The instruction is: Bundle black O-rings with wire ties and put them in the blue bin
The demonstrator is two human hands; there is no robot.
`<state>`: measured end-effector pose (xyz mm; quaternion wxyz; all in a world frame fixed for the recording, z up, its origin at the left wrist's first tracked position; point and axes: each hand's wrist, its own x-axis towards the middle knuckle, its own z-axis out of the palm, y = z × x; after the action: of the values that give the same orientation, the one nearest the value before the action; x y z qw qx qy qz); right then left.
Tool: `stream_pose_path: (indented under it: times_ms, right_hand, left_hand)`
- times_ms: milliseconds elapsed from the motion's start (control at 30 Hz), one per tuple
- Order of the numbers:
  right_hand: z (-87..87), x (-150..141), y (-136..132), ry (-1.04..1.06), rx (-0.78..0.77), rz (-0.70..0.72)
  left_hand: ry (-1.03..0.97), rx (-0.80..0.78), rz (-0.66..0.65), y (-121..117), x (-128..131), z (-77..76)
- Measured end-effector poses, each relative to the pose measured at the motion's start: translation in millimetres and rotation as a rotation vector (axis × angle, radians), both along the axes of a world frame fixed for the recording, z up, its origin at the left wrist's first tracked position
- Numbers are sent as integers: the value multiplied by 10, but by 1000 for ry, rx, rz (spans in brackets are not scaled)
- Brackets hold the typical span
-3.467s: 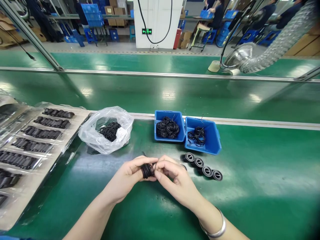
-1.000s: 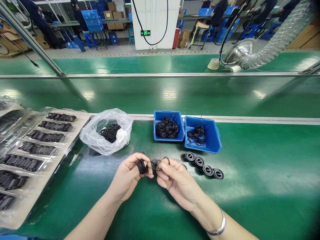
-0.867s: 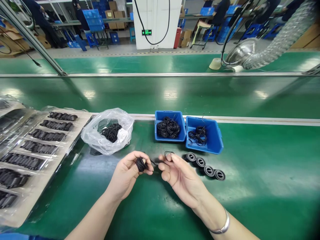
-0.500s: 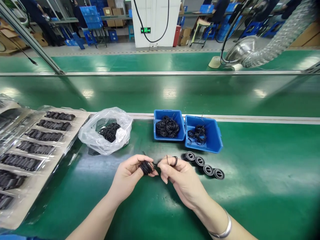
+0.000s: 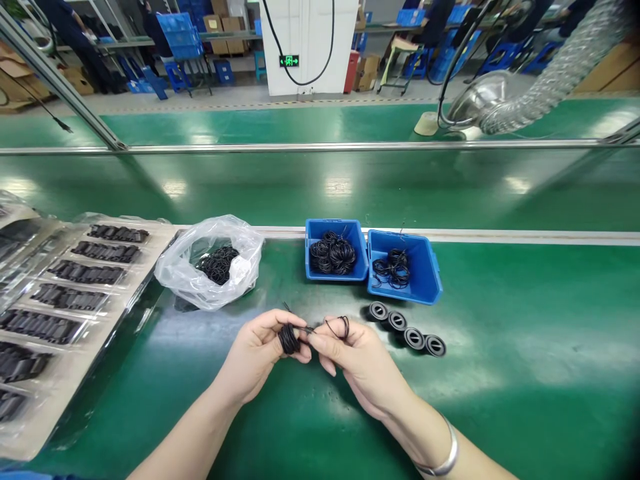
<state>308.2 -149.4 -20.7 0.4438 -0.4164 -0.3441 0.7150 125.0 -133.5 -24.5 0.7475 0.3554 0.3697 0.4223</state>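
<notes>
My left hand (image 5: 265,353) is closed round a bundle of thin black rubber rings (image 5: 289,339), with the thumb pressed on its near side. A strand end sticks up behind the fingers. My right hand (image 5: 363,357) is close beside it on the right. Its thumb and index finger pinch a thin black strand (image 5: 310,331) that leads from the bundle. More thin black rings (image 5: 345,325) loop round the right index finger. Whether the pinched strand is a single ring cannot be made out.
A clear plastic bag (image 5: 173,270) of black rings stands behind my left hand. Two blue bins (image 5: 364,267) with more rings sit farther right. Several round black slotted caps (image 5: 414,339) lie right of my right hand. Trays (image 5: 145,263) of black parts lie left.
My right hand drew away from the left, then came back and pinches a strand at the bundle. Loops now show round its index finger. My left hand has kept the bundle.
</notes>
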Motion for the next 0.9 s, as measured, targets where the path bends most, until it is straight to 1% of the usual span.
stream_pose_path:
  times_ms: [67,133,200,267,433,600,667,767,833,900]
  right_hand:
    - [-1,1,4,194,-96,-39]
    - [4,18,17,339,-157,-101]
    - [18,47,38,400,-186,-155]
    - [37,75,62,394,-190,-173]
    - [52,89,78,286,-130,-138]
    - [-4,29,28,-37,0,-121]
    - [-39,9,9,-156,65,-86]
    - [-89,3,-8,-299,140,-70]
    - [-104,8,-10,-324,144,-58]
    - [-97,11,-7,-269,99,-32]
  left_hand:
    - [-31,-16,38,14,-2,11]
    - [-30,-10,82,23,-13,13]
    - [5,8,99,26,-24,11]
    - [61,35,91,22,-30,8]
    - [190,128,60,2,-16,-7]
    - [306,224,29,-29,-12,-26]
    - [402,296,29,-44,-23,-41]
    - [578,462,18,-58,-46,-69]
    - [614,516,-3,-59,-57,-81]
    - [579,510,-20,-55,-61,-78]
